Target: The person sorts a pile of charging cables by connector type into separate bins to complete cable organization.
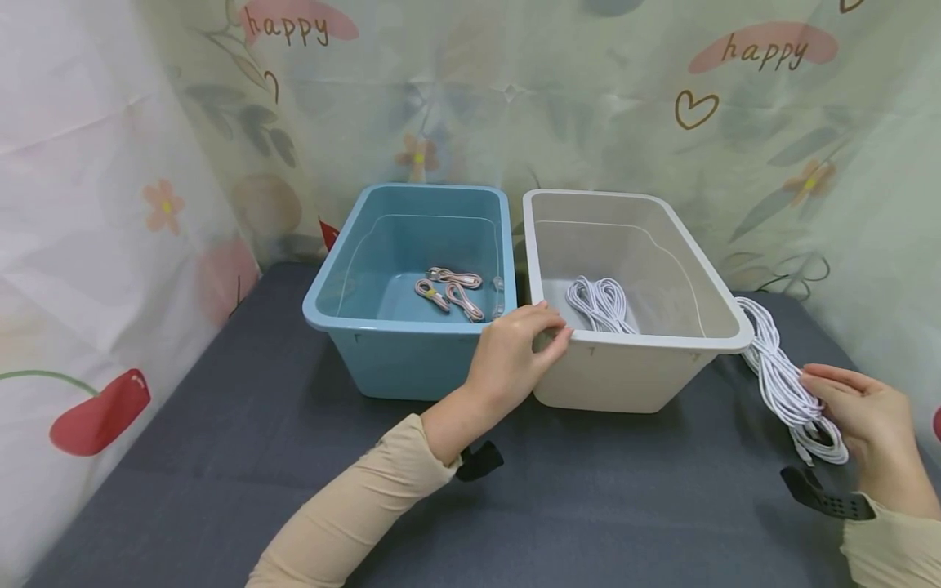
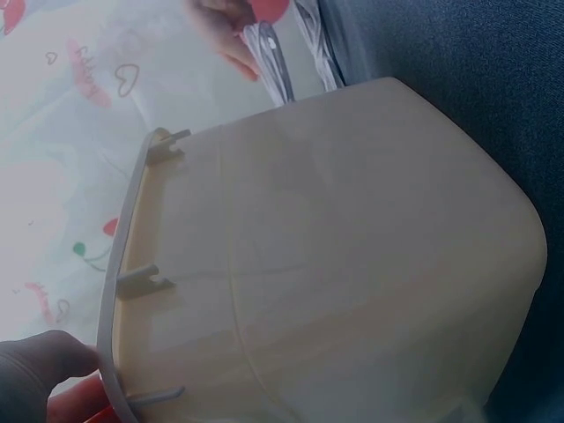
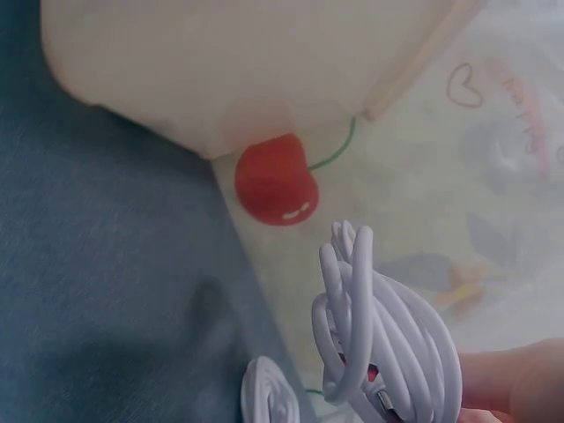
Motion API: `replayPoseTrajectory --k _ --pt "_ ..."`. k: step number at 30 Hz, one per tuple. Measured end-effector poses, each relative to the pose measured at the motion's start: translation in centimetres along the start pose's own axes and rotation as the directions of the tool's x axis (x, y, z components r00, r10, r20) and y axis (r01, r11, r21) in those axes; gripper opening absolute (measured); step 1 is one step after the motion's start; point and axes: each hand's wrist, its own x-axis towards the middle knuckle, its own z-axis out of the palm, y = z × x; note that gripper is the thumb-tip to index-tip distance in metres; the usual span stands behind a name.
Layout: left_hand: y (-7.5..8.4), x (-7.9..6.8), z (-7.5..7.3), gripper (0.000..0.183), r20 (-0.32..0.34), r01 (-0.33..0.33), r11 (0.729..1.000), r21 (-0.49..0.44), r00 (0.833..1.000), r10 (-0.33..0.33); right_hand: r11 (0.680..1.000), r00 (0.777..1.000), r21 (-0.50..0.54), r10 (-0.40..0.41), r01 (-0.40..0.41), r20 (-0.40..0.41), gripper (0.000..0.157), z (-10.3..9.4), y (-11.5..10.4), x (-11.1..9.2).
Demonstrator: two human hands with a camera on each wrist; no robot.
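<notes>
My left hand (image 1: 515, 347) pinches the front left corner of the white bin's rim (image 1: 662, 341), thumb and fingers over the edge. Inside that bin lies a coiled white cable (image 1: 599, 304). To the right of the bin, my right hand (image 1: 863, 408) holds a bundled white cable (image 3: 397, 344) by its side, between thumb and fingers. A metal plug end shows within the loops in the right wrist view. Another white cable bundle (image 3: 269, 397) is beyond the held one, low in that view. The held bundle largely overlaps it in the head view.
A blue bin (image 1: 408, 327) stands to the left of the white one, holding three small pinkish cable bundles (image 1: 463, 302) and a clear item at its right wall. Both bins rest on a dark cloth-covered table (image 1: 220, 457). Printed curtains (image 1: 507, 106) hang behind and at the sides.
</notes>
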Motion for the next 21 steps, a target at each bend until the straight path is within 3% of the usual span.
replayPoseTrajectory --k 7,10,21 --pt "0.0 0.0 0.0 0.012 -0.003 0.001 1.0 -0.015 1.0 -0.001 1.0 0.998 -0.019 -0.019 0.018 -0.059 0.016 -0.2 -0.6 0.4" --pt "0.0 0.0 0.0 0.012 -0.005 0.0 1.0 -0.008 1.0 0.0 0.999 0.995 -0.022 -0.045 0.043 -0.091 0.016 0.3 -1.3 -0.4" --pt "0.0 -0.1 0.0 0.012 -0.001 0.005 1.0 -0.006 1.0 -0.005 0.982 0.993 0.147 -0.115 0.118 -0.024 0.021 1.5 -3.9 -2.8"
